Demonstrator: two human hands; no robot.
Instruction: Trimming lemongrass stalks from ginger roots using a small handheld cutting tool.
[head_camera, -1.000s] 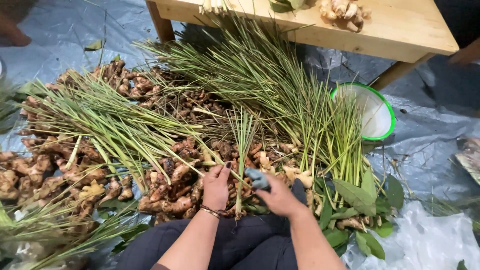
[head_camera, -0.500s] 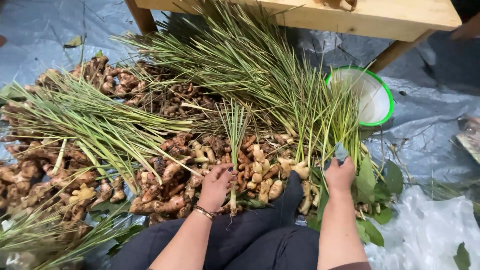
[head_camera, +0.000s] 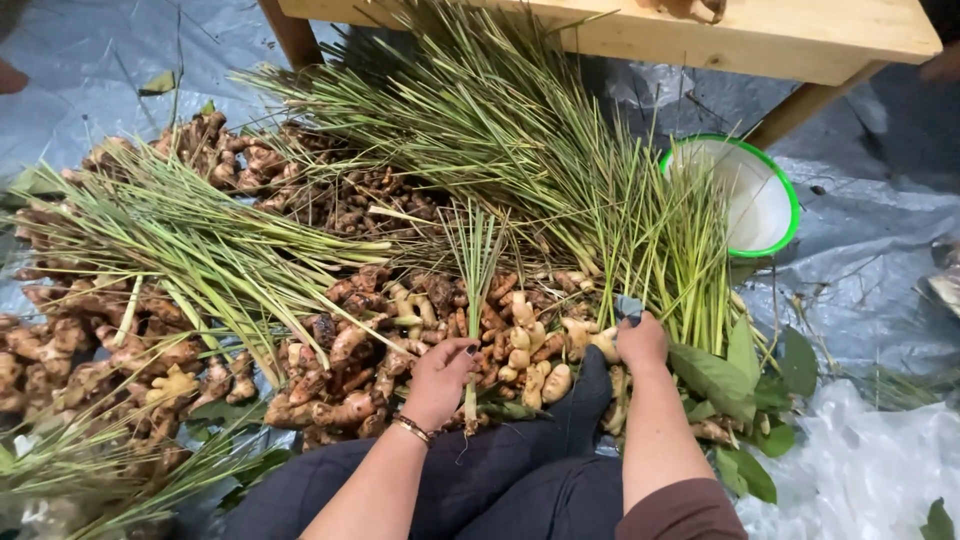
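Two hands work at the near edge of a heap of ginger rhizomes spread on a grey plastic sheet on the floor. The left hand is closed around a thin green stalk, keeping it upright above the roots. The right hand pinches a small grey object, unidentifiable, beside the leafy stems. A green-rimmed white bowl sits beyond them.

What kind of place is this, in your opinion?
Probably an informal produce-sorting spot on the ground: heaps of ginger roots and green stalks lie on a grey plastic sheet, beside a wooden table.
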